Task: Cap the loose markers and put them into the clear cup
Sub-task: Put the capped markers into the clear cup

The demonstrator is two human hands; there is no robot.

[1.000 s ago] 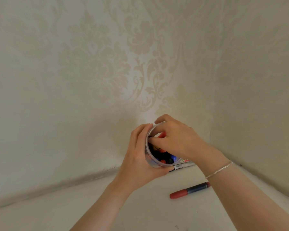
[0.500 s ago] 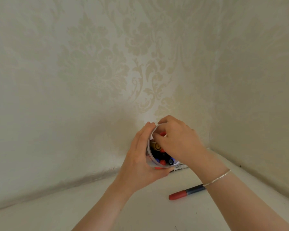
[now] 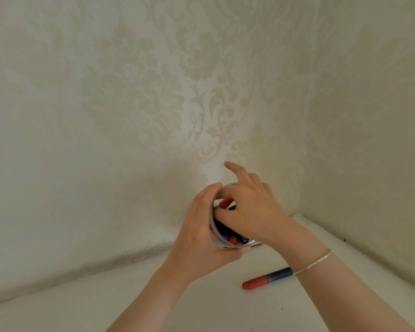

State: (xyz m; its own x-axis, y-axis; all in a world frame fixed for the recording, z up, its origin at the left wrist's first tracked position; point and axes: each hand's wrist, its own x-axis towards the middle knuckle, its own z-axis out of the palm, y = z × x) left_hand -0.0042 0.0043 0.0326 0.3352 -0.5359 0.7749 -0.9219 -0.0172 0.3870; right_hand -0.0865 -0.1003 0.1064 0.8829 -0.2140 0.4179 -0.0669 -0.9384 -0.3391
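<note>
Two hands meet at the clear cup (image 3: 219, 240), which is held tilted with its mouth toward the camera, above the far part of a white table (image 3: 201, 295) near the corner where two papered walls (image 3: 106, 116) join. The left hand (image 3: 201, 238) wraps the cup's left side and underside, fingers curled round the thin see-through plastic wall. The right hand (image 3: 252, 212) covers the cup's mouth, thumb and bent fingers pinching a red-capped marker (image 3: 226, 202) at the rim, while its forefinger sticks out straight toward the wall. Inside the cup show round marker ends, red, blue and black, packed close together. One loose marker (image 3: 266, 279) lies flat on the table to the right, near the cup but apart from it: a smooth red cap on a dark barrel, its far end hidden behind the right wrist, which wears a thin shiny bracelet (image 3: 314, 262). The table's far edges run along both walls, with open surface on the near side of the hands. The wallpaper is pale cream with a faint damask leaf pattern.
</note>
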